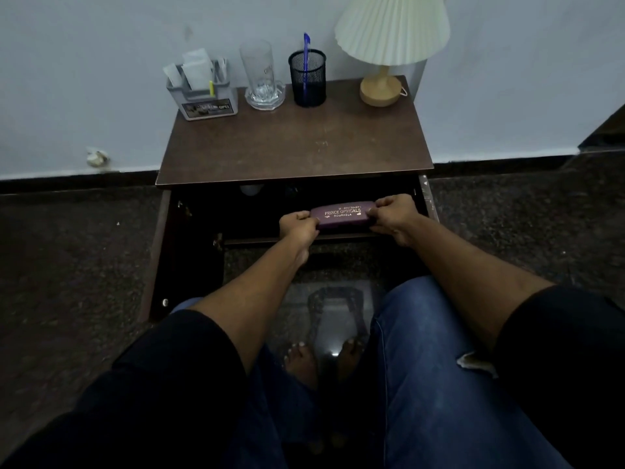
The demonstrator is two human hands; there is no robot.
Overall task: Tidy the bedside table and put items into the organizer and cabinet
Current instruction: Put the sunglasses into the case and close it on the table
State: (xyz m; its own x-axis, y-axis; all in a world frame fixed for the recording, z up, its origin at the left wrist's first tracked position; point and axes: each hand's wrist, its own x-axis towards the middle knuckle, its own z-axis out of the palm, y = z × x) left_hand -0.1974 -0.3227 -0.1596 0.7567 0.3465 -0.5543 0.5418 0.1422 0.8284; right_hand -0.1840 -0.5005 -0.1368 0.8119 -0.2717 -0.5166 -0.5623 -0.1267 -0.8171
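A purple glasses case [342, 215] with gold lettering is held level just inside the open cabinet [203, 218] under the bedside table [294, 143]. My left hand [298, 227] grips its left end and my right hand [394, 216] grips its right end. The cabinet's interior is dark; a pale round object [252, 189] shows faintly at the back. On the tabletop's back edge stand a grey organizer [206, 93] with papers and a black mesh pen cup [307, 79] holding a blue pen [306, 59].
A tall empty glass [262, 76] sits between organizer and pen cup. A pleated-shade lamp [389, 45] stands at the back right. The cabinet doors [159, 252] swing open to both sides. My knees and bare feet are on the dark floor below.
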